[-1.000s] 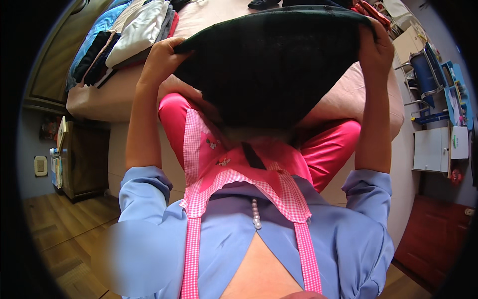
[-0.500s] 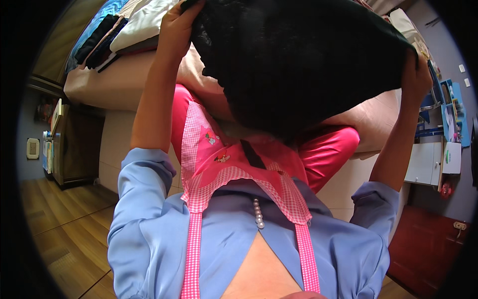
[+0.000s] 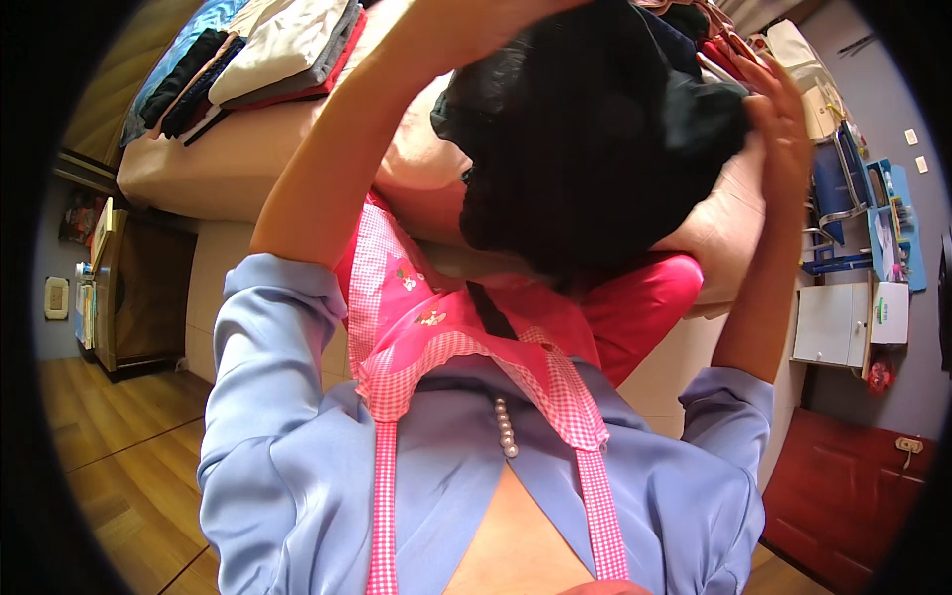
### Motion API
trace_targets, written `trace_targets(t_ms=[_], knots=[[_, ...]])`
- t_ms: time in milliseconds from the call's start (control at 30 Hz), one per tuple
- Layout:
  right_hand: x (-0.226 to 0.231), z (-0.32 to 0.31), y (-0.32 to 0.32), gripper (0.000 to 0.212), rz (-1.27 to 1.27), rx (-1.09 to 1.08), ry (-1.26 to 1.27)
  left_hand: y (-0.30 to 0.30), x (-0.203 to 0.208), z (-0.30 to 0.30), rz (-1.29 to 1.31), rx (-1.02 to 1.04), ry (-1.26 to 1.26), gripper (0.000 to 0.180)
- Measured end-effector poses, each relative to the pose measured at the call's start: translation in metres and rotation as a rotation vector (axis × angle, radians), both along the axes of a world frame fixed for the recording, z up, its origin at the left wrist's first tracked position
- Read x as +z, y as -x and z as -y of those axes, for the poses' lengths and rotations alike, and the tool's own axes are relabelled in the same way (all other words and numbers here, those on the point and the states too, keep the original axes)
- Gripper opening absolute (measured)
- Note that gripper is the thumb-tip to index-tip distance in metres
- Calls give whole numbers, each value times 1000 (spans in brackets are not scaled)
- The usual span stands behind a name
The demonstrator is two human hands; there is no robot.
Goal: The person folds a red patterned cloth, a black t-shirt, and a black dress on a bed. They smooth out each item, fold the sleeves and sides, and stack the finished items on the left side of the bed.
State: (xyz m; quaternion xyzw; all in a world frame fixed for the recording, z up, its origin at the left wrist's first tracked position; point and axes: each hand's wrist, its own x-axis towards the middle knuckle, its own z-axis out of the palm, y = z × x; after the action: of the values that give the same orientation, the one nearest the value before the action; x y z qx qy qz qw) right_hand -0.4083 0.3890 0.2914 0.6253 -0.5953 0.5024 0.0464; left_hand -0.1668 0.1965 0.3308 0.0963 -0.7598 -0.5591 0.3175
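Observation:
A large piece of black cloth (image 3: pixel 585 149), its kind unclear, hangs bunched in front of me above my lap. My left hand (image 3: pixel 486 25) reaches across to its top edge and grips it there; the fingertips are cut off by the upper rim of the view. At the cloth's right side, my right hand (image 3: pixel 781 119) is open, fingers stretched upward and apart, the palm side against a bulging fold. The cloth's folds hide part of the bed and of my lap, where a pink checked apron (image 3: pixel 436 297) lies.
The bed (image 3: pixel 218 178) with a peach cover stretches ahead. Folded clothes (image 3: pixel 288 59) are stacked at its far left, and more garments (image 3: pixel 709 40) lie behind the cloth. A dark cabinet (image 3: pixel 149 288) stands left; a white cabinet (image 3: pixel 831 322) and blue rack (image 3: pixel 897 223) stand right.
The cloth was spread wide between both hands and is now gathered narrower. My left hand has moved right across the top; my right hand has come inward and its fingers have opened.

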Motion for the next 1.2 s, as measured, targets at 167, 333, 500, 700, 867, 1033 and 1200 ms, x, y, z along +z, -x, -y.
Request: trace_targets(t_ms=[167,333,500,700,867,1033,1200], knots=[[-60,38,-56,89,64,311,-336,5,8,-32,203,-19,172,19],[-129,24,-62,29,40,501,-733,-62,-40,-4,-90,-288,296,12],[-192,-15,-69,22,-388,229,-585,-150,-61,28,-348,-448,281,25],[-220,-26,-84,76,-139,34,-475,-202,-19,45,-358,-1093,259,11],[-220,-7,-121,82,-325,-69,-530,-215,-8,28,-489,-970,412,17],[-218,-13,-124,17,-241,50,-385,-236,1,31,-465,-847,499,21],[-192,-89,-71,32,834,227,-84,-276,-20,12,-793,-339,478,14]])
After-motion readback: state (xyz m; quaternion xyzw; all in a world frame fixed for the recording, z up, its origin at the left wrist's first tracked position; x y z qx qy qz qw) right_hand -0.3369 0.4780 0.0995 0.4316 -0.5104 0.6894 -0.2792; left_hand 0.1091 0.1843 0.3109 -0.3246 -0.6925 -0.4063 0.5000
